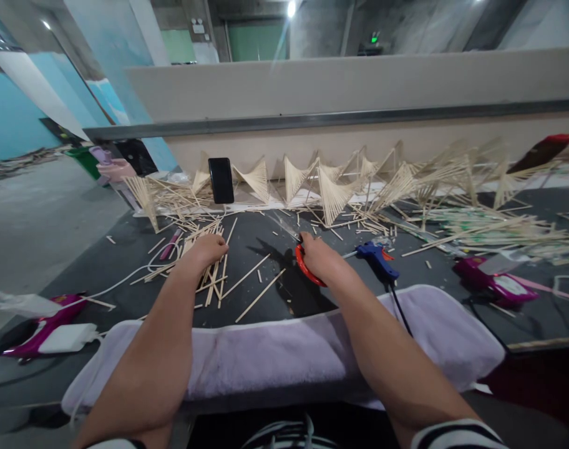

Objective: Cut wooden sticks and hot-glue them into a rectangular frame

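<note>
My right hand [318, 255] is wrapped round red-handled scissors [307, 269], held above the dark table with the blades pointing away and partly blurred. My left hand [208, 251] is closed, thumb and fingers together, over a pile of thin wooden sticks [214, 280]. What it pinches, if anything, is hidden. Between the hands a few loose sticks and short cut pieces lie on the table. A blue glue gun [377, 259] rests to the right of my right hand, its nozzle toward that hand.
Several twisted stick structures [334, 193] line the back, by a low partition. A black phone [221, 180] stands among them. A lilac towel [270, 355] covers the front edge. Magenta power strips [495, 284] with cables sit at both sides. More sticks [485, 227] are heaped at right.
</note>
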The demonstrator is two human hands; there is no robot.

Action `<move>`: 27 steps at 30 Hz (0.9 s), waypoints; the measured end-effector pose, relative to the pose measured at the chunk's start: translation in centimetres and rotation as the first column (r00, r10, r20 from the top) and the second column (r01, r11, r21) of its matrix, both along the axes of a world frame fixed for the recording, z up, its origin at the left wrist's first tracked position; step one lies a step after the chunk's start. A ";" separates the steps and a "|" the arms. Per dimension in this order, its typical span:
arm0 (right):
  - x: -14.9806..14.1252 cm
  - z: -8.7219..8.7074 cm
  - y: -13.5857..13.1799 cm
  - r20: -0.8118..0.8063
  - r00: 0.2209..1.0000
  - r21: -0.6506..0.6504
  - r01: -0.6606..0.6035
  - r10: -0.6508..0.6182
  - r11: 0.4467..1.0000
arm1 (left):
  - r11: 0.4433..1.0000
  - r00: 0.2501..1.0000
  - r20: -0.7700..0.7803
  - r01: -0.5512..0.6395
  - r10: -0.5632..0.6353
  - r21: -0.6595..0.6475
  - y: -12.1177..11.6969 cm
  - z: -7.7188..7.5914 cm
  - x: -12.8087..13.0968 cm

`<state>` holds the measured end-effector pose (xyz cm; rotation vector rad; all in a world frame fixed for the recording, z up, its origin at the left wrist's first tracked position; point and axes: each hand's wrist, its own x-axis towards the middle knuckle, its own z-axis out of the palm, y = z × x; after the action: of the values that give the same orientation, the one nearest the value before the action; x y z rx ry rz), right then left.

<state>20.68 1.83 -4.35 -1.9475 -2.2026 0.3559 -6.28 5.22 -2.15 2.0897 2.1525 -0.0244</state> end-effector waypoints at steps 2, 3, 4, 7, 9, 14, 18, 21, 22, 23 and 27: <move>0.0 -0.7 0.5 0.015 1.000 -0.020 -0.006 0.006 1.000 | 1.000 0.999 -0.051 -0.009 0.009 0.008 0.3 -0.3 -0.4; 0.0 -0.9 0.6 0.019 1.000 -0.029 -0.011 0.011 1.000 | 0.999 0.998 -0.065 -0.015 0.016 0.029 0.5 -0.4 -0.7; 0.0 -1.0 0.7 0.021 1.000 -0.035 -0.016 0.016 0.999 | 0.998 0.997 -0.074 -0.023 0.027 0.059 0.7 -0.7 -1.0; -0.4 -0.9 0.6 0.028 0.999 -0.039 -0.015 0.016 0.999 | 0.987 0.996 -0.067 -0.053 0.064 0.154 1.3 -1.6 -1.6; -0.7 -0.5 0.3 0.043 0.999 -0.035 0.013 -0.011 0.999 | 0.979 0.995 -0.060 -0.064 0.077 0.191 1.6 -2.4 -1.6; -1.5 0.1 -0.4 0.058 0.994 -0.017 0.097 -0.096 0.995 | 0.983 0.995 -0.048 -0.076 0.086 0.168 1.8 -3.8 -0.8; -1.5 -0.2 0.0 0.052 0.994 -0.040 0.094 -0.092 0.995 | 0.980 0.988 -0.046 -0.141 0.148 0.138 2.1 -4.0 -0.8; -1.3 -0.5 0.3 0.031 0.998 -0.063 0.062 -0.060 0.996 | 0.980 0.986 -0.035 -0.159 0.164 0.123 2.4 -4.0 -0.9; -1.2 -0.6 0.4 0.030 0.998 -0.061 0.058 -0.056 0.996 | 0.979 0.986 -0.033 -0.160 0.165 0.123 2.4 -3.9 -0.9; -1.2 -0.6 0.4 0.032 0.998 -0.054 0.057 -0.055 0.997 | 0.978 0.985 -0.029 -0.163 0.168 0.131 2.4 -3.9 -0.9; -1.3 -0.4 0.2 0.012 0.999 0.009 0.031 -0.031 0.999 | 0.955 0.986 0.096 -0.159 0.139 0.250 1.7 -2.9 0.3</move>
<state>19.42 2.05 -4.72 -1.9820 -2.1747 0.3298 -6.01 6.88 -5.02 2.0066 2.3687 0.3652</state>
